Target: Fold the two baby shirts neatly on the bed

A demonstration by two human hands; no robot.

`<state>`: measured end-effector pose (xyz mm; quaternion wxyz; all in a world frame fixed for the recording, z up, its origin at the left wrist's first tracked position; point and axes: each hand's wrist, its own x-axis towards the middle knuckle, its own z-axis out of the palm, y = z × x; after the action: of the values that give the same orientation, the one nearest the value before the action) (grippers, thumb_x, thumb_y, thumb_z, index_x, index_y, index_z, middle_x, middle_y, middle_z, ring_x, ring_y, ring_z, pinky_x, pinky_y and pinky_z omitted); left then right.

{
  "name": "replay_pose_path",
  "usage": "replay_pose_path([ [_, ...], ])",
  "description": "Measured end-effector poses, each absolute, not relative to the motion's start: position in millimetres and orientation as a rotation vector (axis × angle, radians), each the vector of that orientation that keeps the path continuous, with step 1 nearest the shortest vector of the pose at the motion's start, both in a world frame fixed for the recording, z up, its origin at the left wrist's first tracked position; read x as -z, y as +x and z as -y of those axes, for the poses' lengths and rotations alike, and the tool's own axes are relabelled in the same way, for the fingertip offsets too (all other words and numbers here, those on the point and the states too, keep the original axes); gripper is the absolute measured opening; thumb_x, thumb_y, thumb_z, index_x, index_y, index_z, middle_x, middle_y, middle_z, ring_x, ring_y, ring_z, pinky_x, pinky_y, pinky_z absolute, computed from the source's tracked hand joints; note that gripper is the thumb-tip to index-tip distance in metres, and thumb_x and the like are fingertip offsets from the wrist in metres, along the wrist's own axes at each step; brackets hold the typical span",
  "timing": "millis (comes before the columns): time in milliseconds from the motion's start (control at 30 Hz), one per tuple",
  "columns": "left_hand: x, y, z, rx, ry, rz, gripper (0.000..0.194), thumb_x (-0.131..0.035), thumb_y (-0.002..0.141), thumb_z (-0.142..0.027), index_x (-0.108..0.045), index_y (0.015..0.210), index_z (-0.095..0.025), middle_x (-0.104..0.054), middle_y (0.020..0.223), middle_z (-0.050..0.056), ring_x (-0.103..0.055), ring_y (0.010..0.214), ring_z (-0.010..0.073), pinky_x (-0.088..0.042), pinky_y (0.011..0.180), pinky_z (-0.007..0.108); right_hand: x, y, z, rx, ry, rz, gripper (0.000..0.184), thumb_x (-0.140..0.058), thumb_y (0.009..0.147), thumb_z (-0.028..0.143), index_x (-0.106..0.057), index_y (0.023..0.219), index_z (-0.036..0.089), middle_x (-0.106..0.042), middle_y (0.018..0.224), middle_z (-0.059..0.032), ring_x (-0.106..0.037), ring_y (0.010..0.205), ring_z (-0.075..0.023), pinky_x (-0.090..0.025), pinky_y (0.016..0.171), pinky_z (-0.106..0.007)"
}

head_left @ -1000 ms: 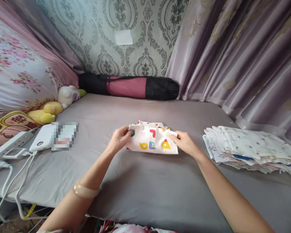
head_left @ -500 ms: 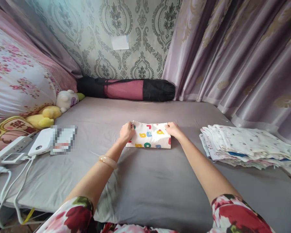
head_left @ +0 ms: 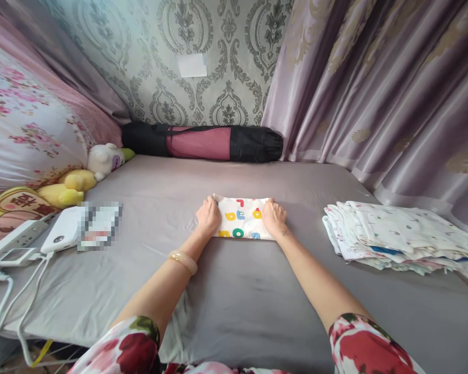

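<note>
A small folded white cloth (head_left: pixel 241 218) printed with coloured letters lies on the grey bed sheet (head_left: pixel 234 301) in the middle of the view. My left hand (head_left: pixel 208 216) rests flat on its left end, fingers stretched out. My right hand (head_left: pixel 273 217) lies flat on its right end in the same way. Both hands press down on the cloth and hold nothing.
A stack of folded printed cloths (head_left: pixel 398 236) sits at the right. A black and pink roll bag (head_left: pixel 203 141) lies along the wall. Soft toys (head_left: pixel 86 174), a power bank (head_left: pixel 62 236), a power strip (head_left: pixel 11 239) and cables are at the left.
The cloth was folded over into a smaller rectangle. My hands went from pinching its ends to lying flat on them, moving slightly inward.
</note>
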<state>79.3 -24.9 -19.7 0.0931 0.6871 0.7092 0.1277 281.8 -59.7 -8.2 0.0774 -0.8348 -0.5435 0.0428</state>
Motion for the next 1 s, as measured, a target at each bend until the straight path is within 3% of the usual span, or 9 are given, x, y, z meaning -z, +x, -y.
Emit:
replay_pose_path([
  [267,13,81,29,-0.345,2.026,-2.118,0.033,-0.026,0.098,-0.021,-0.049,0.122,-0.018,-0.064,0.107,0.015,-0.067,0.092,0.0264,-0.047,0.073,0.034,7,282,62,-0.178,-2.507,1.604,0.035,-0.028,0.097,0.009,-0.045,0.126,0.014,-0.069,0.108,-0.0179,-0.067,0.102,-0.0251,-0.047,0.083,-0.033],
  [667,9,81,30,-0.264,2.13,-2.125,0.035,-0.029,0.097,-0.022,-0.062,0.109,-0.022,-0.056,0.116,0.016,-0.061,0.101,0.0284,-0.049,0.073,0.035,6,287,63,-0.198,-2.478,1.69,0.032,-0.034,0.096,0.014,-0.054,0.121,0.014,-0.068,0.108,-0.0177,-0.066,0.102,-0.0268,-0.047,0.084,-0.035],
  [800,2,80,33,-0.273,2.26,-2.097,0.032,-0.035,0.094,-0.02,-0.064,0.108,-0.018,-0.052,0.128,0.019,-0.052,0.115,0.032,-0.046,0.087,0.04,-6,285,67,-0.102,-2.463,1.716,0.031,-0.038,0.094,0.016,-0.057,0.119,0.011,-0.063,0.116,-0.0216,-0.062,0.107,-0.0281,-0.045,0.088,-0.036],
  [900,-1,87,35,-0.34,2.377,-1.981,0.036,-0.033,0.097,-0.023,-0.058,0.123,-0.017,-0.045,0.142,0.019,-0.046,0.125,0.033,-0.04,0.099,0.045,-10,272,70,0.075,-2.328,1.825,0.034,-0.035,0.095,0.017,-0.059,0.118,0.011,-0.058,0.126,-0.0226,-0.056,0.116,-0.03,-0.04,0.097,-0.04],
  [1000,1,101,38,-0.386,2.53,-1.793,0.043,-0.03,0.099,-0.027,-0.049,0.136,-0.016,-0.041,0.15,0.015,-0.034,0.139,0.0312,-0.031,0.11,0.046,-5,256,73,0.064,-2.069,2.036,0.044,-0.029,0.098,0.023,-0.053,0.133,0.013,-0.049,0.143,-0.0173,-0.041,0.133,-0.0303,-0.028,0.109,-0.048],
])
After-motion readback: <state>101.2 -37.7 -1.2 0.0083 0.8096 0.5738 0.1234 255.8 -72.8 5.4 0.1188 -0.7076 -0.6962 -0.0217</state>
